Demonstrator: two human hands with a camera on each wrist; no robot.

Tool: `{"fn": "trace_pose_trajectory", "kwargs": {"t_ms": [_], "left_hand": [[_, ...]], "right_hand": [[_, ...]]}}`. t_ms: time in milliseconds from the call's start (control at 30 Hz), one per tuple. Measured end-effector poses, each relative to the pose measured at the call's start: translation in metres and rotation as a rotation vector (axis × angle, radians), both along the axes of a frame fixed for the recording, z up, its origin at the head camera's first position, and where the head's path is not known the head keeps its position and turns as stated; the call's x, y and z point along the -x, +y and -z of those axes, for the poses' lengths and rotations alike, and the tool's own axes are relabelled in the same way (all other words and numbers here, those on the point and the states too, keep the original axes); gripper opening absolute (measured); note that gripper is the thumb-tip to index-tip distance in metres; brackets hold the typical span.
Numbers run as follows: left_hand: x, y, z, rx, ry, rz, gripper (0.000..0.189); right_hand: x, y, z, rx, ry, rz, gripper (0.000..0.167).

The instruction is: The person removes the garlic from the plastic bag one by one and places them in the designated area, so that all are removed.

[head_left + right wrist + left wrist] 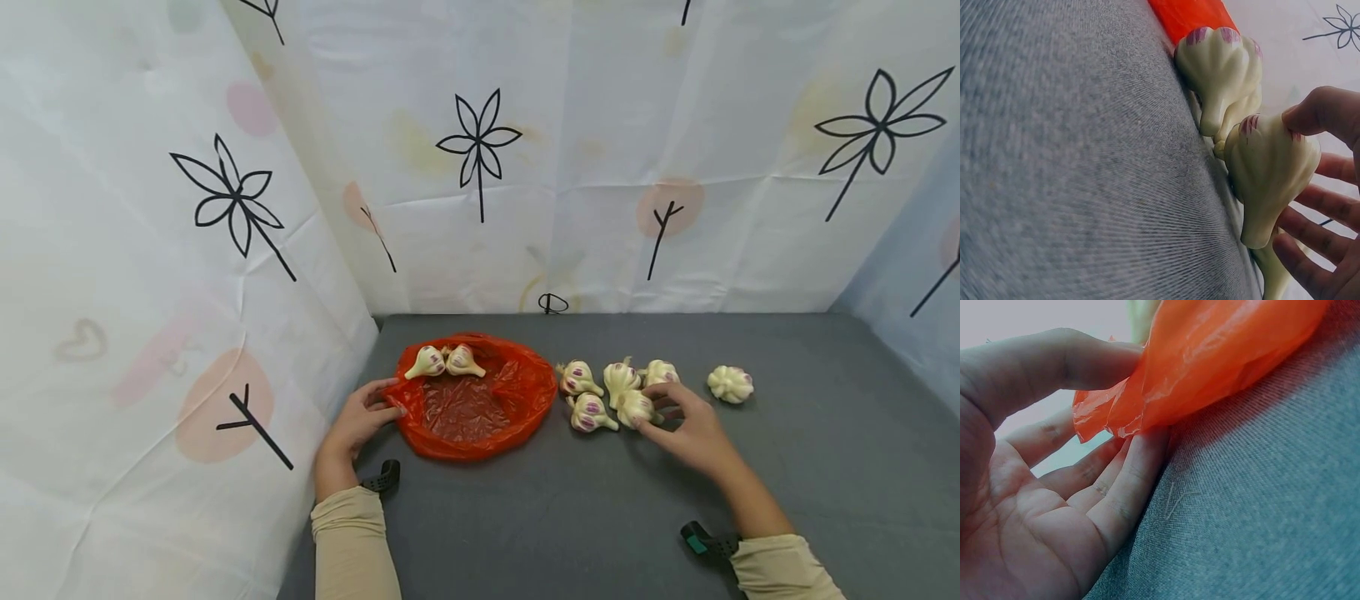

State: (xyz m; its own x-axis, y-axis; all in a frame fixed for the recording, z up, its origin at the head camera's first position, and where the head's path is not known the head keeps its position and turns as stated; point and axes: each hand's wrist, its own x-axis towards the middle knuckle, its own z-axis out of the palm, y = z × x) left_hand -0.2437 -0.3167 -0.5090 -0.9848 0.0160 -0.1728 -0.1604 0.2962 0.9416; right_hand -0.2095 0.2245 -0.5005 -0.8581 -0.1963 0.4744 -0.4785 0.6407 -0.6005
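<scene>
A red plastic bag (465, 452) lies spread with its mouth up, and two garlic bulbs (463, 361) rest inside its far rim. At the bag's left edge my left hand (358, 423) pinches the thin film between thumb and fingers. My right hand (699, 432) is at a cluster of garlic bulbs to the right of the bag. Its thumb presses on a pale garlic bulb (1269, 169) with purple streaks, the other fingers behind it. That bulb's stem points toward the camera side in the right wrist view, and it partly hides another bulb.
Several more garlic bulbs, one of them (590, 413) near the bag's right edge, sit close together on the grey tabletop (540, 525). A single garlic bulb (730, 384) lies apart at the right. White patterned cloth (600, 150) stands behind and at the left side.
</scene>
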Motion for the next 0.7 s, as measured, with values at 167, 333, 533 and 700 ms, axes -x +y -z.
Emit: {"fn": "trace_pose_trajectory", "kwargs": {"t_ms": [167,333,533,700], "left_hand": [[-0.0001,0.0001,-0.0002,0.001,0.0,0.003,0.066],[-0.0001,-0.0003,-0.0007,0.008,0.0,0.005,0.066],[-0.0005,-0.0003,-0.0005,0.008,0.005,0.006,0.065],[-0.0007,0.0003,-0.0009,0.012,0.01,0.007,0.065]], "right_hand": [[0.0,0.0001,0.0005,0.001,-0.007,-0.005,0.044],[0.0013,0.0007,0.0029,0.0,-0.012,-0.008,0.043],[0.0027,0.0006,0.0049,-0.016,-0.016,-0.011,0.042],[0.0029,-0.0001,0.0051,-0.026,-0.023,-0.015,0.042]]}}
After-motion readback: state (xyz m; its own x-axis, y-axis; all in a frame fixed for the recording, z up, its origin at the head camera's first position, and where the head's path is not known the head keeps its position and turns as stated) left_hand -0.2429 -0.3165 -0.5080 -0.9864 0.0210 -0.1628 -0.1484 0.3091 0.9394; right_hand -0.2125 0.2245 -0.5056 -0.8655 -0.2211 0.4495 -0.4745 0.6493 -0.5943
